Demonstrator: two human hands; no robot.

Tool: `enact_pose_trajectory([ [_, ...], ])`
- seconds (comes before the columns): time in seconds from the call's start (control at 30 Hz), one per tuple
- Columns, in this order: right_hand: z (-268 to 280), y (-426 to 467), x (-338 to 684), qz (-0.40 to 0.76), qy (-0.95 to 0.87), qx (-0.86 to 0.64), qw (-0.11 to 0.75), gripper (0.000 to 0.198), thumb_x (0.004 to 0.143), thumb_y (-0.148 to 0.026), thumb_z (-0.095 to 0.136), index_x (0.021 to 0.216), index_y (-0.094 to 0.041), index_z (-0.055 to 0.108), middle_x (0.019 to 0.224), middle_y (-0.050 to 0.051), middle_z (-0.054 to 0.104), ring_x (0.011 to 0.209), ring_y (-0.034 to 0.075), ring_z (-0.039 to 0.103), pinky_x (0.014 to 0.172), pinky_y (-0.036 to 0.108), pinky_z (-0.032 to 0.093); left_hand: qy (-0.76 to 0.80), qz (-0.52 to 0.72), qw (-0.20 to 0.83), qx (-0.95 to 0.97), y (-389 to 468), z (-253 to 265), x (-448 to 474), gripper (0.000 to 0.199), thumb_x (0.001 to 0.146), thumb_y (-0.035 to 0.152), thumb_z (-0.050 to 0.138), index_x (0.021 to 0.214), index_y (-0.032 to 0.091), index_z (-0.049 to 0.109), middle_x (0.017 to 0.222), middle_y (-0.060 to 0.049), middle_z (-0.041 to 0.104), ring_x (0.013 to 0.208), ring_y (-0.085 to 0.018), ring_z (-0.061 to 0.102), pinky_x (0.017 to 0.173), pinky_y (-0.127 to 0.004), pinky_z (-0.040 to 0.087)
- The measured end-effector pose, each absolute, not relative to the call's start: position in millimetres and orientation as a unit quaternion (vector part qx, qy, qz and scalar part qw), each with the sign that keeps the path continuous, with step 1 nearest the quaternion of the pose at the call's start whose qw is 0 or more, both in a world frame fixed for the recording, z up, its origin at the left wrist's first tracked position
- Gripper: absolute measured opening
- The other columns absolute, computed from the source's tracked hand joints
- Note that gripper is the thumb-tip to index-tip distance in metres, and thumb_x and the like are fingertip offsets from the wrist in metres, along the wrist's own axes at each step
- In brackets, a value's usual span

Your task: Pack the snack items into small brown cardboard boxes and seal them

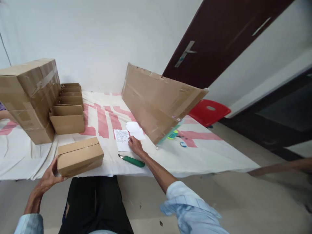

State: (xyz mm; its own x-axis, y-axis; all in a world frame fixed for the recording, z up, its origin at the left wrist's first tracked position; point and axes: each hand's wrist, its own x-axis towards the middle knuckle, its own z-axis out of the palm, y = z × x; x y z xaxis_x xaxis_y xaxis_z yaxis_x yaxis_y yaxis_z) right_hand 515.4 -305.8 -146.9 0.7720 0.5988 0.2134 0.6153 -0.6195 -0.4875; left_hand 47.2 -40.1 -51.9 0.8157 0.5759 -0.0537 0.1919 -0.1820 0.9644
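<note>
A small closed cardboard box (80,157) lies at the table's front edge, its top flaps meeting in a seam. My left hand (50,175) grips its left end, thumb along the near side. Farther right, my right hand (136,145) is at the right edge of a white sheet (123,148) with rows of small marked squares. Its fingers are pinched together; whatever is between them is too small to make out. A second white paper (136,130) lies just behind. Close below the sheet rests a green-handled utility knife (133,161), blade end pointing left.
Stacked taped cartons (31,94) and a row of open boxes (68,120) stand at left. A large cardboard panel (161,100) leans across the middle, with a tape roll (173,134) behind its lower edge. Beyond the table are a red chair (209,112) and a door (219,35).
</note>
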Motion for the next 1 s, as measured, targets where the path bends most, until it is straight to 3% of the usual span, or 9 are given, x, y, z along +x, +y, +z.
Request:
enact_pose_trajectory([
  [0.2, -149.9, -299.1, 512.0, 0.005, -0.356, -0.889, 0.288, 0.022, 0.091, -0.021, 0.053, 0.1, -0.023, 0.074, 0.106, 0.005, 0.075, 0.095, 0.02, 0.064, 0.085, 0.028, 0.047, 0.3, 0.169, 0.551, 0.76, -43.6, -44.0, 49.5, 0.12, 0.058, 0.054, 0.095, 0.16, 0.017, 0.043, 0.151, -0.023, 0.062, 0.151, -0.046, 0.047, 0.12, -0.05, 0.047],
  [0.37, -151.6, -292.1, 516.7, 0.019, -0.349, -0.895, 0.279, 0.023, 0.091, -0.023, 0.056, 0.105, -0.023, 0.074, 0.102, 0.004, 0.075, 0.095, 0.02, 0.063, 0.082, 0.027, 0.044, 0.292, 0.17, 0.553, 0.762, -48.4, -38.0, 50.7, 0.109, 0.062, 0.05, 0.093, 0.157, 0.023, 0.048, 0.144, -0.018, 0.068, 0.142, -0.043, 0.057, 0.114, -0.049, 0.053],
  [0.5, -152.6, -291.1, 522.2, 0.025, -0.346, -0.901, 0.262, 0.025, 0.091, -0.025, 0.056, 0.109, -0.022, 0.073, 0.098, 0.003, 0.073, 0.092, 0.02, 0.062, 0.081, 0.026, 0.043, 0.281, 0.17, 0.562, 0.759, -45.8, -41.0, 50.9, 0.11, 0.062, 0.05, 0.094, 0.157, 0.021, 0.048, 0.144, -0.019, 0.068, 0.144, -0.043, 0.056, 0.116, -0.049, 0.052],
  [0.7, -151.2, -295.4, 511.8, 0.013, -0.38, -0.896, 0.229, 0.018, 0.095, -0.024, 0.052, 0.094, -0.022, 0.07, 0.099, 0.006, 0.071, 0.095, 0.021, 0.061, 0.083, 0.027, 0.044, 0.269, 0.178, 0.573, 0.753, -44.0, -47.9, 48.2, 0.117, 0.06, 0.048, 0.096, 0.16, 0.018, 0.044, 0.149, -0.024, 0.063, 0.145, -0.046, 0.055, 0.115, -0.049, 0.053],
  [0.9, -153.0, -305.3, 494.5, -0.012, -0.399, -0.89, 0.222, 0.025, 0.096, -0.023, 0.048, 0.108, -0.02, 0.069, 0.107, 0.012, 0.071, 0.104, 0.025, 0.063, 0.092, 0.031, 0.047, 0.238, 0.18, 0.605, 0.738, -48.0, -48.9, 43.1, 0.13, 0.061, 0.049, 0.097, 0.169, 0.023, 0.029, 0.171, -0.021, 0.039, 0.159, -0.042, 0.036, 0.126, -0.051, 0.04],
  [1.0, -151.3, -313.9, 488.4, -0.016, -0.411, -0.883, 0.226, 0.032, 0.097, -0.026, 0.045, 0.118, -0.018, 0.068, 0.115, 0.014, 0.071, 0.11, 0.027, 0.065, 0.098, 0.035, 0.049, 0.236, 0.213, 0.594, 0.739, -45.8, -53.9, 40.9, 0.139, 0.058, 0.055, 0.098, 0.17, 0.025, 0.023, 0.174, -0.024, 0.032, 0.161, -0.043, 0.031, 0.124, -0.054, 0.041],
])
